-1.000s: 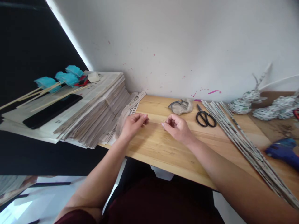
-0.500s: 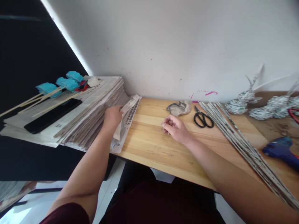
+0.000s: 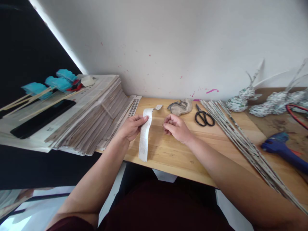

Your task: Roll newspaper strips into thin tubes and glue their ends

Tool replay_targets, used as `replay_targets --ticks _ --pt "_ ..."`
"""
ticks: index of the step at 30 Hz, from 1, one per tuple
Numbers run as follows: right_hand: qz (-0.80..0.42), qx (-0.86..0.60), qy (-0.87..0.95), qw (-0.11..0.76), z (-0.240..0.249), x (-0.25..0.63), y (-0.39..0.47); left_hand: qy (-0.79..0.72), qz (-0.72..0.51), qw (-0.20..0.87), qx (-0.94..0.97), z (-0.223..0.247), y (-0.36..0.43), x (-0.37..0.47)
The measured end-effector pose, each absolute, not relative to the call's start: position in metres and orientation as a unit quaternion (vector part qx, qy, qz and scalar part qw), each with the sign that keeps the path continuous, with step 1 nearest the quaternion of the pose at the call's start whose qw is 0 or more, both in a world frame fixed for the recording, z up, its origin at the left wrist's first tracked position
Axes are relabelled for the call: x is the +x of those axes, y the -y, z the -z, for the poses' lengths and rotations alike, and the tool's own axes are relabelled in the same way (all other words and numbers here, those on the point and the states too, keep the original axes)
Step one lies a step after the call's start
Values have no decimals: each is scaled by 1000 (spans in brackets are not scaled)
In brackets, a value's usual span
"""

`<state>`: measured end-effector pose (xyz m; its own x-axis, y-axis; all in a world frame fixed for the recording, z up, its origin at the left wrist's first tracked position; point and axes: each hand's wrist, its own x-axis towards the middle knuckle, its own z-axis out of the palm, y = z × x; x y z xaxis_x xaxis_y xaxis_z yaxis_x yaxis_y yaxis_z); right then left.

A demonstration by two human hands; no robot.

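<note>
A narrow strip of printed paper (image 3: 144, 138) is pinched between the thumb and fingers of my left hand (image 3: 133, 127), its top end curling over to the right. It hangs above the wooden table (image 3: 168, 154). To the right of the strip, my right hand (image 3: 175, 127) has its fingers curled together; whether anything small is between them I cannot make out. Black-handled scissors (image 3: 204, 118) lie beyond my right hand, beside a beige cloth bundle (image 3: 181, 107). Several long rolled paper sticks (image 3: 243, 141) run diagonally at the right.
On the left, a tall newspaper stack (image 3: 89, 125) carries a black phone (image 3: 43, 118) and blue flowers (image 3: 60, 84) on sticks. Woven paper figures (image 3: 238, 102) and a blue glue gun (image 3: 281, 147) are at the right. A wall rises behind.
My left hand has moved right from beside the newspaper stack, bringing the paper strip over the table. My right hand stays curled in nearly the same place. The view has shifted slightly.
</note>
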<state>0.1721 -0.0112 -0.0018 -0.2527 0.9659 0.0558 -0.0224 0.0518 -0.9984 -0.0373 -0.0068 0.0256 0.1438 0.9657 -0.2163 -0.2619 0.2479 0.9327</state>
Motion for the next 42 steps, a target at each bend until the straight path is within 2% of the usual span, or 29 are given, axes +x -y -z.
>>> replay_targets --ticks 7,11,13,16,21,27,29,33,37,39,42 --pt "-572 -416 557 435 -1 170 14 -475 -439 648 402 -21 18 -30" --pt "-576 -415 570 415 6 169 13 -509 -434 608 428 -17 22 -25" --pt "-526 -415 597 442 9 169 12 -524 -430 587 443 -15 25 -22" --pt "-387 -407 674 480 11 170 14 -530 -418 582 454 -11 30 -19" --pt "-218 -379 773 459 4 171 19 -510 -398 571 505 -6 38 -23" --pt "-261 -403 760 438 0 171 24 -523 -382 566 509 -6 47 -25" --pt "-258 -422 738 459 0 172 24 -527 -387 569 499 -6 50 -24" --pt "-165 -447 712 516 0 176 20 -516 -383 583 497 -4 57 -26" --pt "-86 -356 812 454 -1 176 20 -500 -364 583 527 -2 63 -32" --pt "-103 -325 826 450 -1 174 22 -495 -355 576 544 -1 68 -36" --pt "-201 -342 776 490 0 175 22 -485 -323 574 576 -1 82 -47"
